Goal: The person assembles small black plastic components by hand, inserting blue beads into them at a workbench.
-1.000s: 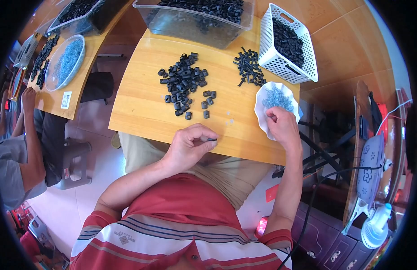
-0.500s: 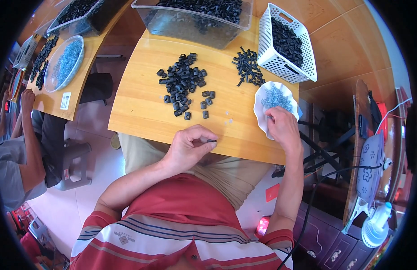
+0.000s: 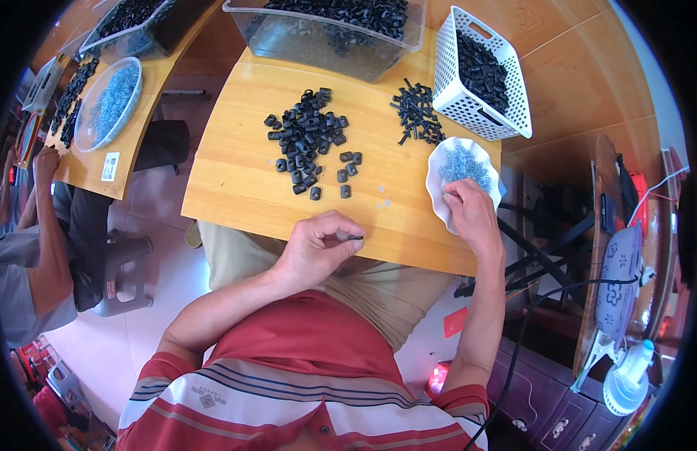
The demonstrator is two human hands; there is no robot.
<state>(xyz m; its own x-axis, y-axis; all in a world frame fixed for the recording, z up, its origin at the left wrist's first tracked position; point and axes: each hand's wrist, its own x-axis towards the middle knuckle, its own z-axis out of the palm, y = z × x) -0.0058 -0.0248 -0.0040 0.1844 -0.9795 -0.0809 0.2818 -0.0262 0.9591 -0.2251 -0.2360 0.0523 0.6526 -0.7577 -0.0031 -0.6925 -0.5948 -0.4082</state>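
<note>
Pinched between the thumb and fingers of my left hand (image 3: pixel 324 244) is a small black part (image 3: pixel 354 238), mostly covered by the fingertips. That hand hovers just over the near edge of the wooden table (image 3: pixel 243 180). My right hand (image 3: pixel 470 207) reaches into a white wavy-rimmed bowl (image 3: pixel 436 197) of small clear-blue pieces (image 3: pixel 465 167). Its fingertips are drawn together, and whatever they grip is hidden. Ahead of my left hand lies a heap of short black hollow caps (image 3: pixel 307 135), with several strays beside it. Black stick-like pieces (image 3: pixel 418 113) lie piled beyond the bowl.
A clear plastic bin (image 3: pixel 318 56) of black parts stands at the far edge. The white perforated basket (image 3: pixel 490 120), also filled, is at the far right. On the left, another person's hand (image 3: pixel 46 159) rests at a second table with an oval tub (image 3: pixel 132 113). A small fan (image 3: pixel 627 379) is lower right.
Almost nothing differs. Both hands keep their places and grips, while the view has shifted very slightly.
</note>
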